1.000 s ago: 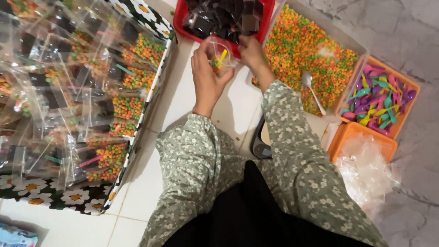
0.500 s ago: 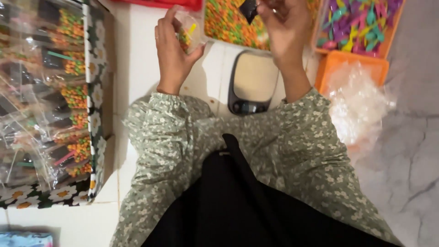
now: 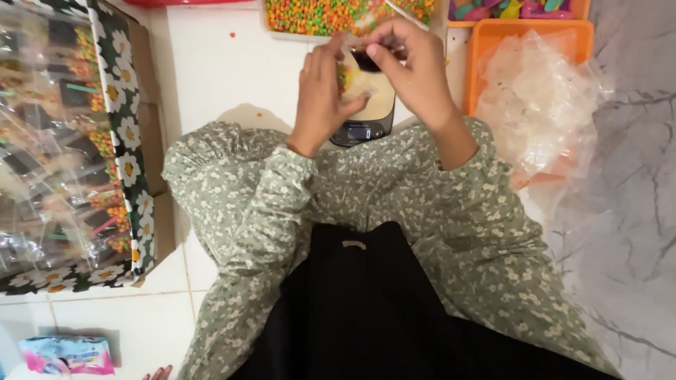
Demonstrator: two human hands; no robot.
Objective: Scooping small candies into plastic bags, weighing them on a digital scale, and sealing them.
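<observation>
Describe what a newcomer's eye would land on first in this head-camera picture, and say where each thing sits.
First come the two hands at top centre: the left hand holds a small clear bag of coloured candy over a kitchen scale, and the right hand pinches a dark piece at its mouth. Next, a flower-printed box of filled bags lies at left, and an orange tray of clear bags at right.

Small grey digital display (image 3: 359,131) on the scale's dark front edge, centre. Clear cellophane packets (image 3: 49,141) fill the daisy-print box (image 3: 127,162), left. Pink-and-blue flat wrapper (image 3: 68,354), floor, bottom left.
</observation>
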